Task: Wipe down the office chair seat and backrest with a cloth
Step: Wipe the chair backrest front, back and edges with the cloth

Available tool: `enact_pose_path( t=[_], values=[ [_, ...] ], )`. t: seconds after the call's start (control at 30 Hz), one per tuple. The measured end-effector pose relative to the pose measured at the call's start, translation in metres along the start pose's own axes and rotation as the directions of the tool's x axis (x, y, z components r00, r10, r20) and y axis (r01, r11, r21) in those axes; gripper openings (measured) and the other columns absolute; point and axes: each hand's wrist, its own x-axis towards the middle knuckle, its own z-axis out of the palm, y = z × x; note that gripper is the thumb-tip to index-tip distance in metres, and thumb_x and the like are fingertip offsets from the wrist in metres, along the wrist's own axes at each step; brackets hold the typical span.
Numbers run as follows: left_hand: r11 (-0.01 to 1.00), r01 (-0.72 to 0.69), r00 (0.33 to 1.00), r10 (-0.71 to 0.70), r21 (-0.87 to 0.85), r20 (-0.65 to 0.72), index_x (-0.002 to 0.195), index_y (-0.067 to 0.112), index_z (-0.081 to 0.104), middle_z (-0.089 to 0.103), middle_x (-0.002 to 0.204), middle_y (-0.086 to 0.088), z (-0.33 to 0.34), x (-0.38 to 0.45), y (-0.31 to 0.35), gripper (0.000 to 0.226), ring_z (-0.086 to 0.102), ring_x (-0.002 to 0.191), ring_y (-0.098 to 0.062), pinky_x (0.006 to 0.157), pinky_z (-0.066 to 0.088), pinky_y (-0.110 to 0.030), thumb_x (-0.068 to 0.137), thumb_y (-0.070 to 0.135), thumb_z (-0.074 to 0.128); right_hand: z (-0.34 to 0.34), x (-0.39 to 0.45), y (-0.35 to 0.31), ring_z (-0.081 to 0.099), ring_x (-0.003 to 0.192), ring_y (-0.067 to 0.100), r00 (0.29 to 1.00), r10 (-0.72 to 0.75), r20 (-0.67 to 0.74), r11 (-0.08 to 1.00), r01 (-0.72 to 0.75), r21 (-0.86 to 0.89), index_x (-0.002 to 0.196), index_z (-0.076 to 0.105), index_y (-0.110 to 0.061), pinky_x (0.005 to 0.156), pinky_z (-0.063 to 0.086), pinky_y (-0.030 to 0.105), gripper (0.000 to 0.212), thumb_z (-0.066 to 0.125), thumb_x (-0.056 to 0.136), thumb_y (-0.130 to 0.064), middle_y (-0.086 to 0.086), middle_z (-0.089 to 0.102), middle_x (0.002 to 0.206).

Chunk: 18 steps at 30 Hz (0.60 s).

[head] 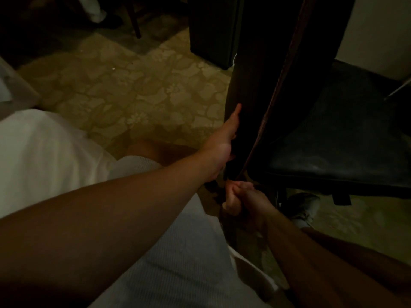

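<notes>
The tall backrest (255, 90) stands up just ahead, the left hand (224, 141) flat on its edge, the right hand (242, 201) squeezing something dark, maybe the cloth, below.

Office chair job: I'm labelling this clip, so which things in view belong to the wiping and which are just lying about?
Part of the job:
- backrest, left hand on its edge
- seat
- right hand, curled low by the backrest; what it grips is too dark to tell

Just there:
- patterned floor
- dark cabinet
- shoe under the seat
</notes>
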Motion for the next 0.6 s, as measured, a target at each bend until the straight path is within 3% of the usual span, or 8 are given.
enact_pose_path(
  t=[0.1, 0.2, 0.33, 0.43, 0.53, 0.6],
  values=[
    [1.000, 0.004, 1.000, -0.004, -0.006, 0.003, 0.159, 0.053, 0.032, 0.042, 0.163, 0.013, 0.003, -0.005, -0.001, 0.050, 0.043, 0.145, -0.016, 0.109, 0.044, -0.046, 0.110, 0.059, 0.024, 0.006, -0.002, -0.004, 0.070, 0.101, 0.030, 0.999, -0.011, -0.051, 0.999, 0.009, -0.052, 0.130, 0.068, -0.019, 0.069, 0.059, 0.044, 0.025, 0.064, 0.105, -0.023, 0.013, 0.069, 0.121],
    [1.000, 0.003, 1.000, -0.002, -0.026, 0.028, 0.160, 0.050, 0.031, 0.043, 0.162, 0.013, 0.004, -0.007, 0.000, 0.051, 0.047, 0.136, -0.012, 0.088, 0.046, -0.033, 0.110, 0.059, 0.021, 0.004, -0.011, -0.008, 0.073, 0.099, 0.037, 1.000, -0.020, -0.019, 1.000, 0.020, 0.013, 0.124, 0.064, -0.015, 0.085, 0.063, 0.057, 0.021, 0.063, 0.106, -0.026, 0.020, 0.068, 0.117],
    [0.999, 0.016, 0.999, -0.014, -0.049, 0.039, 0.160, 0.051, 0.029, 0.040, 0.164, 0.013, 0.002, -0.006, 0.000, 0.053, 0.041, 0.147, -0.018, 0.096, 0.045, -0.038, 0.109, 0.061, 0.019, 0.002, -0.015, -0.005, 0.076, 0.092, 0.036, 0.997, -0.079, -0.021, 0.996, 0.079, -0.030, 0.126, 0.064, -0.015, 0.090, 0.062, 0.059, 0.024, 0.064, 0.105, -0.026, 0.020, 0.072, 0.110],
    [0.999, 0.026, 0.999, -0.024, -0.047, 0.043, 0.160, 0.051, 0.029, 0.041, 0.164, 0.013, 0.000, -0.006, 0.002, 0.054, 0.043, 0.146, -0.018, 0.092, 0.046, -0.037, 0.109, 0.062, 0.018, 0.006, -0.021, -0.010, 0.075, 0.095, 0.040, 0.997, -0.046, -0.059, 0.999, 0.046, -0.012, 0.125, 0.063, -0.014, 0.089, 0.062, 0.060, 0.024, 0.064, 0.104, -0.025, 0.022, 0.071, 0.110],
    [0.999, 0.008, 0.999, -0.007, -0.040, 0.038, 0.160, 0.051, 0.031, 0.043, 0.163, 0.013, -0.001, -0.003, 0.000, 0.054, 0.046, 0.140, -0.015, 0.089, 0.047, -0.035, 0.108, 0.063, 0.019, 0.007, -0.029, -0.021, 0.075, 0.091, 0.033, 0.994, -0.088, -0.057, 0.996, 0.089, 0.010, 0.116, 0.065, -0.012, 0.068, 0.067, 0.043, 0.015, 0.062, 0.106, -0.023, 0.019, 0.070, 0.109],
    [0.999, -0.007, 1.000, 0.008, -0.037, 0.027, 0.160, 0.051, 0.031, 0.044, 0.162, 0.013, -0.001, -0.003, -0.001, 0.054, 0.047, 0.137, -0.013, 0.091, 0.047, -0.035, 0.108, 0.063, 0.020, 0.003, -0.028, -0.023, 0.072, 0.080, 0.022, 0.988, -0.147, -0.053, 0.989, 0.147, 0.006, 0.111, 0.067, -0.010, 0.049, 0.059, 0.025, 0.012, 0.061, 0.107, -0.020, 0.013, 0.070, 0.101]
  ],
)
